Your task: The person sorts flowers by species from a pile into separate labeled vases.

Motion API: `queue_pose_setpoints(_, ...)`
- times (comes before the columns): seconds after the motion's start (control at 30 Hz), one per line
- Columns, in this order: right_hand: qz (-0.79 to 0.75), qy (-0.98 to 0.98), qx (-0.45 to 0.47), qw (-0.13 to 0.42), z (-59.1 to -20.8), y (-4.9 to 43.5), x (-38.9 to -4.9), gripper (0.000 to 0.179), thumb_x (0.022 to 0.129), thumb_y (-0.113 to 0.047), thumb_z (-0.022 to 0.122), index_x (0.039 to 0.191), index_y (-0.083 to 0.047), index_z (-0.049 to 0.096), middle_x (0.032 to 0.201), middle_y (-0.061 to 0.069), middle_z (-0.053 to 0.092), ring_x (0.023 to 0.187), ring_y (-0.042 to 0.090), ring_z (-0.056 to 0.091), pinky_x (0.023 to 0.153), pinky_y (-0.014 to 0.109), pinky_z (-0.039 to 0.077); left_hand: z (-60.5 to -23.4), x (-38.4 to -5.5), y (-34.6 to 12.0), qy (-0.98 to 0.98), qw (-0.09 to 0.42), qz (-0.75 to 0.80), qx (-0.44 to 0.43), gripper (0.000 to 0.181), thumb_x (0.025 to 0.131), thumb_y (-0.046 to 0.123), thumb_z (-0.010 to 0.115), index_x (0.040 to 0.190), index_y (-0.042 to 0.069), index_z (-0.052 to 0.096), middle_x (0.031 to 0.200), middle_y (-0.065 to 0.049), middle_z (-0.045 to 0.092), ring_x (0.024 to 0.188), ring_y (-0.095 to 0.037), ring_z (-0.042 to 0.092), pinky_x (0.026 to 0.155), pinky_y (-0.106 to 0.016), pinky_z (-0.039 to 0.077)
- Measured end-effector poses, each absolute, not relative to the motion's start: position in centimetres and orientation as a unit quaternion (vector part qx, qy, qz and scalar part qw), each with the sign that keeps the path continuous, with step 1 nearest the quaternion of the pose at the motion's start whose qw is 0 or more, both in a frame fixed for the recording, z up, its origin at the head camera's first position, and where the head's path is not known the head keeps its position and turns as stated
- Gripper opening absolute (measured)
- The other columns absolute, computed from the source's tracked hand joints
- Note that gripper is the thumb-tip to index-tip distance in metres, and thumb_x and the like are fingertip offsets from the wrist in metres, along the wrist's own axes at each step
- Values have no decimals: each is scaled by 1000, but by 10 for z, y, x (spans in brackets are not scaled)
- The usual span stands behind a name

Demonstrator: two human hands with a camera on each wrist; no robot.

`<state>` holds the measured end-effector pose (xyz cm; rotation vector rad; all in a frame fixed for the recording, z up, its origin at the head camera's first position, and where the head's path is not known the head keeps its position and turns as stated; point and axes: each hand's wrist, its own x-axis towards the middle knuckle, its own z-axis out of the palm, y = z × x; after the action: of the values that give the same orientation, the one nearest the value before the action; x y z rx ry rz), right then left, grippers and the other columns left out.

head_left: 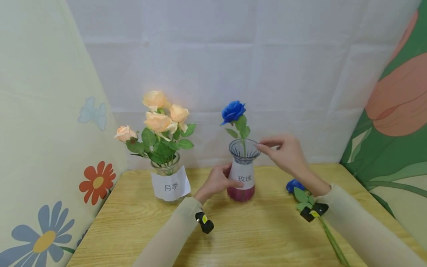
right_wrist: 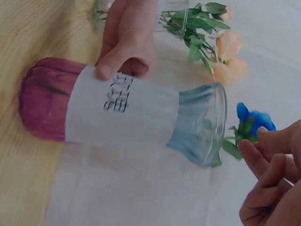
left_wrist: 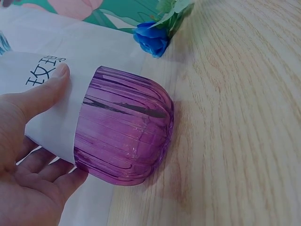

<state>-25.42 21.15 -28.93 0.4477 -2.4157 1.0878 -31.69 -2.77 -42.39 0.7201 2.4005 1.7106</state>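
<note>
A glass vase [head_left: 241, 194] with a purple base, a bluish flared neck and a white paper label [head_left: 246, 171] stands upright on the table. My left hand [head_left: 216, 182] grips it from the left, thumb across the label and fingers behind, as the left wrist view shows. One blue rose [head_left: 233, 112] rises from the vase, leaning slightly left. Beside the right of the rim is my right hand [head_left: 283, 152], thumb and forefinger near each other with nothing between them. Another blue rose [head_left: 295, 185] lies on the table beneath the right forearm, its stem pointing toward the front.
To the left, a clear glass jar [head_left: 165, 169] with a paper label [head_left: 171, 184] holds several peach roses [head_left: 158, 121]. The wooden table [head_left: 233, 237] backs onto a white cloth [head_left: 213, 66]. Flower-patterned panels [head_left: 397, 104] flank both sides.
</note>
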Motion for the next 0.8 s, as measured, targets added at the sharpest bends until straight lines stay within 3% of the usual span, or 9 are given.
queue_pose_setpoints(0.3, 392, -905, 120, 111, -325, 286, -217, 32, 101, -26, 75, 119, 1, 78, 97, 10, 79, 83, 16, 73, 60, 31, 56, -425, -316, -29, 786, 53, 570, 233, 76, 78, 19, 96, 145, 11, 63, 129, -4, 73, 114, -20, 70, 102, -39, 55)
queue_pose_setpoints(0.33, 397, -906, 114, 93, -331, 296, -215, 34, 101, -26, 76, 121, 1, 77, 96, 11, 79, 73, 14, 70, 54, 32, 54, -424, -316, -29, 784, 55, 572, 235, 77, 78, 18, 96, 146, 11, 62, 130, -4, 72, 115, -21, 69, 103, -39, 54)
queue_pose_setpoints(0.53, 411, -909, 73, -3, -368, 346, -203, 48, 98, -26, 78, 132, 7, 69, 98, 16, 79, 39, 10, 35, 39, 33, 43, -422, -315, -31, 776, 67, 579, 241, 80, 80, 16, 94, 151, 12, 58, 136, -4, 70, 120, -21, 67, 106, -39, 52)
queue_pose_setpoints(0.8, 411, -902, 68, -114, -394, 394, -197, 52, 97, -20, 79, 133, 14, 64, 98, 18, 79, 38, 8, 32, 39, 30, 42, -421, -314, -30, 767, 70, 590, 244, 84, 80, 12, 94, 154, 11, 54, 143, -5, 66, 125, -23, 65, 108, -39, 51)
